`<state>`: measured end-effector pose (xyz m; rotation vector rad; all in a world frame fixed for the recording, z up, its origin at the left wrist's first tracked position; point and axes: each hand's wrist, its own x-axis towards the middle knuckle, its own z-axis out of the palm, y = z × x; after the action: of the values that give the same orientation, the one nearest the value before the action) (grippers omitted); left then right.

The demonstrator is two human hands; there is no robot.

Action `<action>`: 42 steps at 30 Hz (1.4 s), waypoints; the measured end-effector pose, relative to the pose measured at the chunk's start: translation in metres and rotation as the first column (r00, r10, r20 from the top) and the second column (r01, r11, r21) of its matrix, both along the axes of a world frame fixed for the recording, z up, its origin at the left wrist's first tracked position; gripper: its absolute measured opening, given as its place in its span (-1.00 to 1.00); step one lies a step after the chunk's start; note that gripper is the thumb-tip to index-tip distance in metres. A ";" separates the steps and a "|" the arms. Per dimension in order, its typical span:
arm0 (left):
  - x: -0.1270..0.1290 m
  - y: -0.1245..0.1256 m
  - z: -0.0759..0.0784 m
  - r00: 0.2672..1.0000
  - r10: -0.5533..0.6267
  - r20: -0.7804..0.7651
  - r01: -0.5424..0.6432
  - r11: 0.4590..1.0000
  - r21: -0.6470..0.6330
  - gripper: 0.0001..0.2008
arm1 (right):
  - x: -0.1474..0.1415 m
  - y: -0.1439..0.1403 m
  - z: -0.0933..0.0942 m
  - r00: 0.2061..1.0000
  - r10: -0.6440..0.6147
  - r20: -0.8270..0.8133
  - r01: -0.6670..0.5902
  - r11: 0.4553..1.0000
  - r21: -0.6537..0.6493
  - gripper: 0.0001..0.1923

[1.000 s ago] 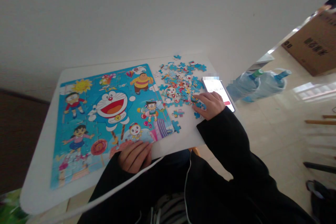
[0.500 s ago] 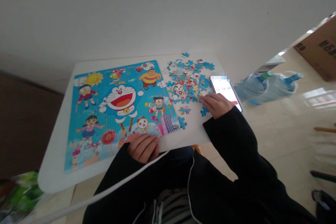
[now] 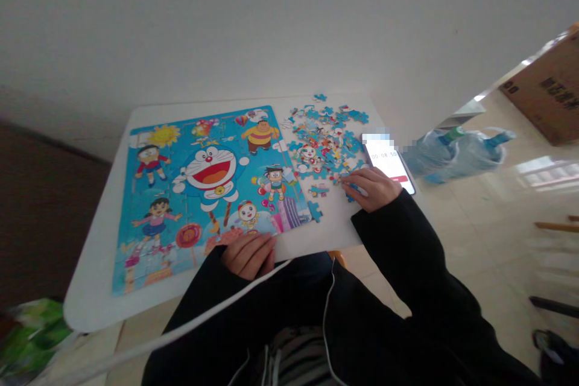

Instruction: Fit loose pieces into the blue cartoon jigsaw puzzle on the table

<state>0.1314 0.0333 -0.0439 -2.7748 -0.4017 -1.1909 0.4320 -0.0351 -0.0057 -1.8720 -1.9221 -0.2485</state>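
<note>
the right hand [image 3: 373,188] lies palm down, fingers stretched flat onto the near edge of the loose puzzle pieces [image 3: 325,142], beside the lit phone [image 3: 389,160]. the left hand [image 3: 248,253] rests loosely curled, holding nothing, on the near edge of the puzzle board [image 3: 203,187].

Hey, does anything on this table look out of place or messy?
Mostly tidy. One loose puzzle piece juts from the puzzle board's lower right corner, and a phone lies beside the piece pile near the table's edge.
</note>
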 end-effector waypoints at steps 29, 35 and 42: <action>-0.008 -0.002 -0.008 0.997 -0.010 0.079 0.015 0.998 -0.067 -0.91 | 0.002 0.089 0.021 0.929 -0.104 -0.356 0.092 0.994 -0.050 -0.71; -0.010 -0.002 -0.007 0.998 -0.023 0.060 0.030 0.992 -0.124 -0.89 | 0.013 0.085 0.025 0.888 -0.121 -0.443 0.157 0.986 0.047 -0.69; -0.007 -0.010 -0.006 0.993 0.056 0.100 -0.033 0.973 -0.227 -0.93 | 0.015 0.083 0.018 0.952 0.082 -0.293 -0.175 0.936 -0.306 -0.68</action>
<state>0.1249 0.0230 -0.0502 -2.8776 -0.6435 -1.3646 0.4472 0.0483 0.0123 -1.8486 -1.9678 0.3827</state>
